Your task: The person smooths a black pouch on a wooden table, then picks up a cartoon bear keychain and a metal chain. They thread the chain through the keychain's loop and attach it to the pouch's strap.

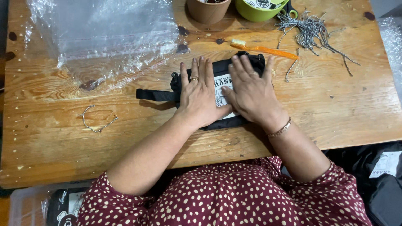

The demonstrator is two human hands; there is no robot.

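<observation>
A small black pouch (pixel 181 82) with a white printed patch lies flat on the wooden table (pixel 343 109), a black strap (pixel 154 95) sticking out to its left. My left hand (pixel 200 95) presses flat on the pouch's left half, fingers spread, a ring on one finger. My right hand (pixel 250 91) lies flat on the right half, a bracelet at the wrist. Both palms cover most of the patch.
An orange toothbrush (pixel 263 50) lies just behind the pouch. A bundle of speckled cords (pixel 310 30) sits at back right. Clear plastic bags (pixel 104 29) cover the back left. A small ball chain (pixel 97 121) lies at left. A brown cup (pixel 208 9) and green bowl (pixel 256 11) stand at the far edge.
</observation>
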